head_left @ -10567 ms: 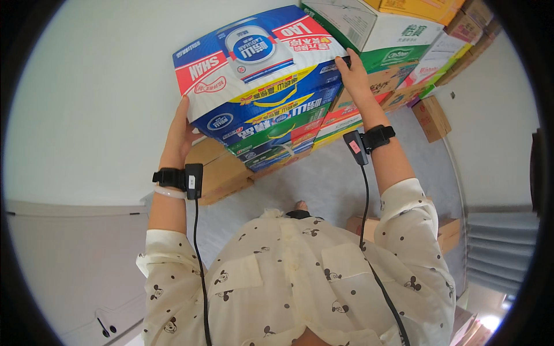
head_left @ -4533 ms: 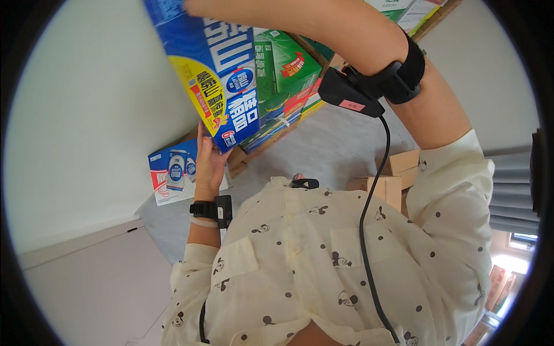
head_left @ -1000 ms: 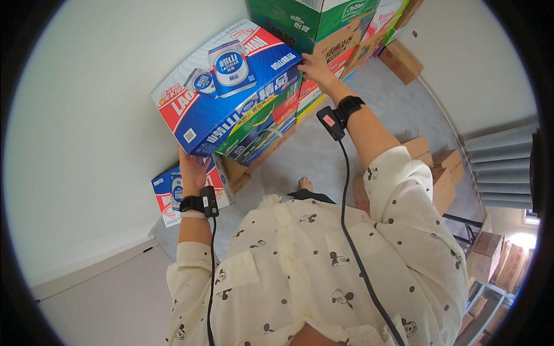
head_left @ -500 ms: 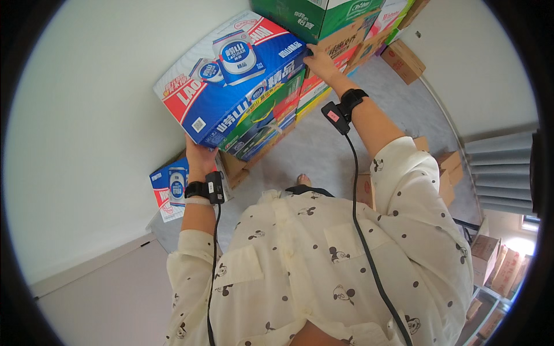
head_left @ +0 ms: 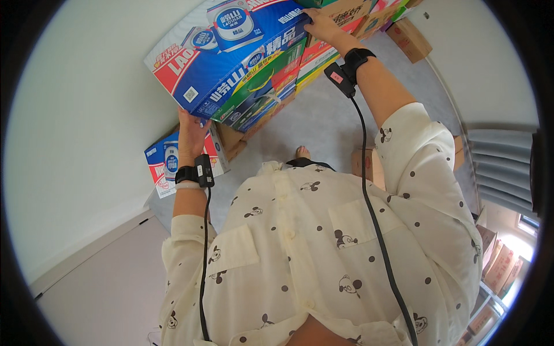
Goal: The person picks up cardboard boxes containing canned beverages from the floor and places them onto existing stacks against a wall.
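— so what've you got there?
— big blue, red and white carton (head_left: 222,63), top of the stack, right above a green carton (head_left: 235,105) and up near the white wall (head_left: 86,132). my left hand (head_left: 193,131) is clamped on its near left corner, my right hand (head_left: 322,26) has the right end.
— fingers underneath?
— can't tell tbh, some are hidden. there's a lower carton (head_left: 171,158) in similar colours beside my left wrist too.

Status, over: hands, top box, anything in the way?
Left hand at left corner of top box; right hand at right corner. Stacked on green box. Lower blue box beyond left hand, seemingly no obstacle.
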{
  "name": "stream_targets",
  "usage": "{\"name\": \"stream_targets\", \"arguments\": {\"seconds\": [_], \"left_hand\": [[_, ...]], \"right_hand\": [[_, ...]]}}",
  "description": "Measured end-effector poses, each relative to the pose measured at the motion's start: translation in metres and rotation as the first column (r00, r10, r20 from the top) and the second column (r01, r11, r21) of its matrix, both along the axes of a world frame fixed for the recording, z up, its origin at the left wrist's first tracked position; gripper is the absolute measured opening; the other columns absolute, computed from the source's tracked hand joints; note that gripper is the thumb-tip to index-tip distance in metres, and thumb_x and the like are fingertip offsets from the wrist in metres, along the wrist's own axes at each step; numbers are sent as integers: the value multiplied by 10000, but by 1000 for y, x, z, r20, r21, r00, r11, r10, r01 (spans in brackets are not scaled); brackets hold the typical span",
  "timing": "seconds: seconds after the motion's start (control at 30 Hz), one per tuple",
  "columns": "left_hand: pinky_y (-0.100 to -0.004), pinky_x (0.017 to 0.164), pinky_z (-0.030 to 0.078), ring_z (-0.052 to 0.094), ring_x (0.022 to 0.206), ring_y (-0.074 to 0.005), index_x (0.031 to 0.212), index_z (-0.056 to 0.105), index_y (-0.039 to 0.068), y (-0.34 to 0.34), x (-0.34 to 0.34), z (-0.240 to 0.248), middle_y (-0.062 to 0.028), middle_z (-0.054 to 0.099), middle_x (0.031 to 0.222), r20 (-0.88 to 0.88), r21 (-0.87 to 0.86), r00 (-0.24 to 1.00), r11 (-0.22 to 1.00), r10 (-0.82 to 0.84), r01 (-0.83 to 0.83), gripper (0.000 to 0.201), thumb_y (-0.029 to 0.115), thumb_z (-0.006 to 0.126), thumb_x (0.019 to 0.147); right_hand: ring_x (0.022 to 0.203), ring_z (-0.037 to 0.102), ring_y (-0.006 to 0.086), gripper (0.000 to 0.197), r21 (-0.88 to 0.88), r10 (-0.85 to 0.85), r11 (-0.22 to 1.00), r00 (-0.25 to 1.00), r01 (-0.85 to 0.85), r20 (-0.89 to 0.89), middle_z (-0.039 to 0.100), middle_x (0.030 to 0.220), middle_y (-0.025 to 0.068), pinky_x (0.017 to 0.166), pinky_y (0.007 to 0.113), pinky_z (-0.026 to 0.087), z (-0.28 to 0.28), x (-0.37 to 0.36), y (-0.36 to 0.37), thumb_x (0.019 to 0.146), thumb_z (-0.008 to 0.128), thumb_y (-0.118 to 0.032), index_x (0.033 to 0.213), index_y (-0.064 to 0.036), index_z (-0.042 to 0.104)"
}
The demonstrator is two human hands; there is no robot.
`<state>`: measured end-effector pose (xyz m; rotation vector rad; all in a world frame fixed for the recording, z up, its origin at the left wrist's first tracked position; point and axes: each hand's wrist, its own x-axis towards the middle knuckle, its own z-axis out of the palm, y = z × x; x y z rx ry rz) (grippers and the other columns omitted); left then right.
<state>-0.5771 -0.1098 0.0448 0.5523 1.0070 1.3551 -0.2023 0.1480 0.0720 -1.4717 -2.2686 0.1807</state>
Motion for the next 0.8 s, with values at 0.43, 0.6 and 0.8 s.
{"name": "stream_targets", "arguments": {"seconds": [0.43,0.6,0.8], "left_hand": [[-531,954,250,285,1248,-295,1368,171,175,10,0,15,-101,311,1357,-447,-163,885,984,-133,66,765,300,650,785],[-449,909,338,375,1166,-238,1341,236,156,10,0,10,-73,386,1291,-496,-125,860,990,-118,64,670,277,627,811],[-400,890,380,419,1120,-203,1315,293,136,5,7,20,-55,428,1250,-523,-109,845,992,-115,67,599,269,615,827]], "right_hand": [[1040,498,381,462,-8,27,1000,999,-27,-39,487,1181,243,899,399,400,31,-4,-32,740,513,-145,1167,29,484],[1080,463,393,515,96,108,989,994,-110,27,424,1234,271,915,399,387,30,-3,-32,748,511,-142,1214,50,406],[1100,447,391,518,115,89,988,991,-100,98,434,1220,273,929,399,376,21,3,-33,739,519,-134,1207,56,403]]}}
